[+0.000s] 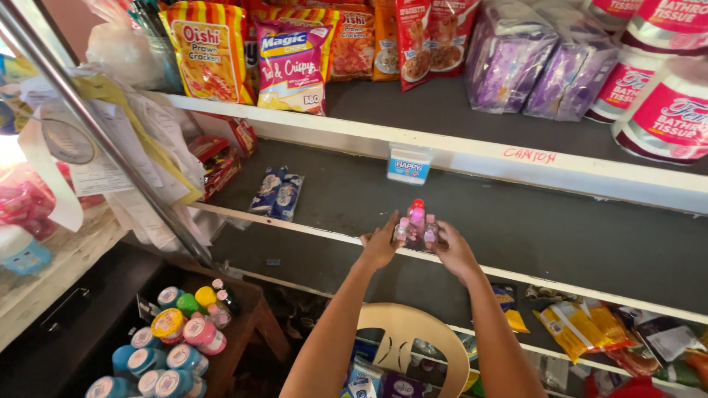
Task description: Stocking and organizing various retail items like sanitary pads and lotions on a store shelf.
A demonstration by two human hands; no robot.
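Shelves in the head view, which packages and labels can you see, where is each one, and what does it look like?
Snack bags: top shelf left, yellow, purple, orange, red.
Purple wrapped packs: top shelf, right of the snacks.
Tissue rolls: top right, white and pink.
Small tag: hanging from top shelf edge, white and blue.
Blue cookie packs: middle shelf, lying flat.
Small pink bottles: middle shelf edge, between left hand and right hand.
Lidded tubs: bottom left, blue, pink, yellow.

Both hands (417, 247) gripping pink bottles (415, 225) at shelf edge (295, 227).

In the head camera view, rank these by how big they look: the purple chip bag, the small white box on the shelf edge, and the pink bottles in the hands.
1. Purple chip bag
2. and 3. Small white box and pink bottles: look alike.
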